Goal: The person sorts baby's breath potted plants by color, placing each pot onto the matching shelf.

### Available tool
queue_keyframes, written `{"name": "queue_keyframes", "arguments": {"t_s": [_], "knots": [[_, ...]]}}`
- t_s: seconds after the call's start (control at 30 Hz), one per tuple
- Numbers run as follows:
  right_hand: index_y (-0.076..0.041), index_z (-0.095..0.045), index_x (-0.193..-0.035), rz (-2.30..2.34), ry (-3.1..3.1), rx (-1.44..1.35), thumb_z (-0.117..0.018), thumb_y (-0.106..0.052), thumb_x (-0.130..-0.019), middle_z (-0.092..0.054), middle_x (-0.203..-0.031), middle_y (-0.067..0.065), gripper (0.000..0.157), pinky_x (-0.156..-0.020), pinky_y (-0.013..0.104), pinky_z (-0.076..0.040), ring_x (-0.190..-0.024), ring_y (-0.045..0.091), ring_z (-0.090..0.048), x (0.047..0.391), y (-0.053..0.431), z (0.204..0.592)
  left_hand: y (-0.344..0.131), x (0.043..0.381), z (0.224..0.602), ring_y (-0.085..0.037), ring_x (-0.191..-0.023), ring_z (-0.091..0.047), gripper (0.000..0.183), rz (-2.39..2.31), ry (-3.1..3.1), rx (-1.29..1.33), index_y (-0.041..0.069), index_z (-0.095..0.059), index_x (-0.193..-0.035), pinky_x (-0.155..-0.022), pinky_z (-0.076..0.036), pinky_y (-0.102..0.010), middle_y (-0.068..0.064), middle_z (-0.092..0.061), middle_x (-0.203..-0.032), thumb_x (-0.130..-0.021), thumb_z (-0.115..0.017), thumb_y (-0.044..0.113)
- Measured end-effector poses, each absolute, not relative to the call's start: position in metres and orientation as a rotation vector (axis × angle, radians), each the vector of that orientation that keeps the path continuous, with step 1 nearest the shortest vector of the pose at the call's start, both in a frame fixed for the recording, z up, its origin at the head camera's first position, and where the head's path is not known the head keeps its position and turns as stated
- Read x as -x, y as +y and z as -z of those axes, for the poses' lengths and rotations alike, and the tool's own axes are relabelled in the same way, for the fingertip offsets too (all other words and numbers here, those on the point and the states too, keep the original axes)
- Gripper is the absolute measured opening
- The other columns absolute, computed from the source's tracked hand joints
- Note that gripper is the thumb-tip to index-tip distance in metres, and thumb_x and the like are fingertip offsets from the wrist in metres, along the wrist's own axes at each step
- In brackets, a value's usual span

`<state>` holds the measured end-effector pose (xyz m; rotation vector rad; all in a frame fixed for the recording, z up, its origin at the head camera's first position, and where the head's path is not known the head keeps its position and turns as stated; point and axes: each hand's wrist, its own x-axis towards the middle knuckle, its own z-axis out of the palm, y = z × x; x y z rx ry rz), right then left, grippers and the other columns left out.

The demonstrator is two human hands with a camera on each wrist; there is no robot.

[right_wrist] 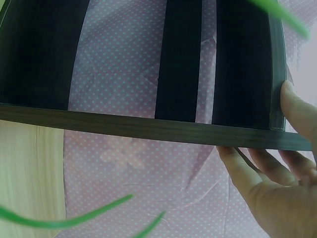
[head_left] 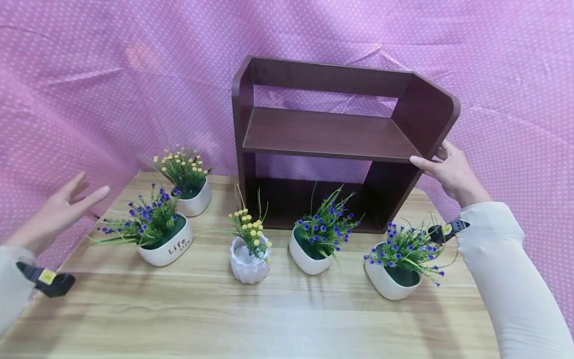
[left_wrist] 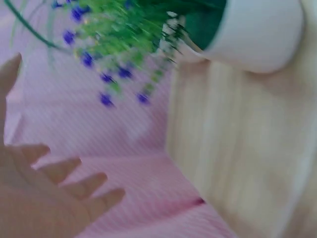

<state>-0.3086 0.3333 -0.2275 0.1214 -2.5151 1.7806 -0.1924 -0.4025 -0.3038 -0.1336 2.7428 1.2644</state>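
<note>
At far left, the open-palmed left hand (head_left: 63,207) hangs apart from the right, holding nothing, its fingers spread near the purple-flowered pot lettered "Life" (head_left: 163,252); its wrist view is blurred, but it seems clear of the leaves. Just behind that pot stands a yellow-flowered pot (head_left: 196,203). Next along the wooden surface (head_left: 224,319) comes a ribbed white pot (head_left: 249,267), then a dark two-tier shelf (head_left: 332,132) standing behind a purple-flowered white pot (head_left: 305,254). The right hand (head_left: 455,172) grips the shelf's right side panel, thumb in front, above the rightmost purple-flowered pot (head_left: 383,279).
</note>
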Motion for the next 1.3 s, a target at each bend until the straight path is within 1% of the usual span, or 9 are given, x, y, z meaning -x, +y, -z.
{"name": "queue_keyframes", "arguments": {"t_s": [0.17,0.27,0.33,0.4,0.63,0.73,1.0,1.1,1.3], "knots": [[-0.017,-0.027,-0.152,-1.778,-2.512,-0.123,-0.070,-0.014,-0.088,-0.026,-0.155,0.018,0.076,-0.078,0.008,-0.049,-0.132,0.023,-0.038,0.309,0.332,0.225,-0.418,0.166,0.333,-0.056,-0.135,0.009,0.067,-1.384,2.692,0.065,0.042,0.021,-0.145,-0.100,0.000,-0.076,-0.015,0.021,-0.155,-0.104,-0.032,0.040],[-0.015,-0.031,-0.150,-1.842,-2.455,-0.150,-0.070,-0.010,-0.087,-0.033,-0.152,0.014,0.075,-0.078,0.010,-0.050,-0.123,0.017,-0.045,0.310,0.330,0.225,-0.423,0.151,0.351,-0.021,-0.146,-0.005,0.062,-1.442,2.691,-0.002,0.045,0.016,-0.145,-0.117,-0.016,-0.044,0.000,0.016,-0.158,-0.106,-0.029,0.032],[-0.014,-0.032,-0.149,-1.873,-2.429,-0.159,-0.070,-0.009,-0.086,-0.036,-0.148,0.014,0.074,-0.078,0.010,-0.051,-0.119,0.014,-0.047,0.310,0.329,0.226,-0.424,0.142,0.364,0.007,-0.138,-0.015,0.062,-1.481,2.700,-0.059,0.044,0.013,-0.147,-0.110,-0.025,-0.015,0.012,0.012,-0.158,-0.106,-0.030,0.025],[-0.014,-0.033,-0.149,-1.882,-2.419,-0.159,-0.070,-0.009,-0.086,-0.037,-0.145,0.016,0.073,-0.078,0.010,-0.051,-0.117,0.013,-0.047,0.310,0.329,0.228,-0.424,0.137,0.377,0.027,-0.118,-0.024,0.065,-1.482,2.739,-0.128,0.041,0.011,-0.149,-0.094,-0.027,0.000,0.020,0.007,-0.156,-0.106,-0.033,0.019],[-0.016,-0.032,-0.150,-1.871,-2.431,-0.145,-0.070,-0.010,-0.087,-0.035,-0.148,0.015,0.074,-0.078,0.010,-0.050,-0.120,0.015,-0.045,0.309,0.332,0.231,-0.416,0.130,0.413,0.012,-0.112,-0.049,0.071,-1.958,2.426,-0.348,0.031,0.001,-0.154,-0.082,-0.049,-0.011,0.019,-0.022,-0.153,-0.102,-0.039,0.005],[-0.016,-0.034,-0.149,-1.880,-2.413,-0.140,-0.070,-0.009,-0.087,-0.039,-0.144,0.013,0.073,-0.077,0.010,-0.051,-0.118,0.014,-0.046,0.307,0.333,0.231,-0.407,0.131,0.420,0.007,-0.118,-0.049,0.073,-2.149,2.220,-0.479,0.026,0.002,-0.155,-0.088,-0.048,-0.015,0.014,-0.031,-0.150,-0.101,-0.043,0.006],[-0.012,-0.034,-0.148,-1.924,-2.360,-0.169,-0.071,-0.008,-0.086,-0.040,-0.142,0.014,0.072,-0.078,0.011,-0.051,-0.111,0.008,-0.050,0.304,0.332,0.232,-0.395,0.127,0.437,-0.005,-0.126,-0.048,0.075,-2.318,1.916,-0.640,0.025,0.016,-0.152,-0.097,-0.045,-0.019,0.009,0.000,-0.161,-0.101,-0.033,-0.001],[-0.012,-0.035,-0.148,-1.941,-2.344,-0.163,-0.071,-0.007,-0.086,-0.039,-0.142,0.015,0.072,-0.079,0.011,-0.051,-0.110,0.008,-0.050,0.302,0.330,0.233,-0.391,0.125,0.440,-0.006,-0.127,-0.048,0.079,-2.356,1.862,-0.670,0.025,0.021,-0.150,-0.097,-0.044,-0.018,0.005,0.005,-0.161,-0.102,-0.037,0.005],[-0.013,-0.035,-0.148,-1.937,-2.338,-0.158,-0.071,-0.008,-0.086,-0.039,-0.144,0.015,0.072,-0.078,0.011,-0.051,-0.112,0.010,-0.049,0.300,0.331,0.235,-0.380,0.125,0.437,0.012,-0.128,-0.035,0.090,-1.959,2.296,-0.771,0.010,0.016,-0.152,-0.096,-0.034,-0.006,0.016,-0.013,-0.156,-0.093,-0.049,-0.011]]}}
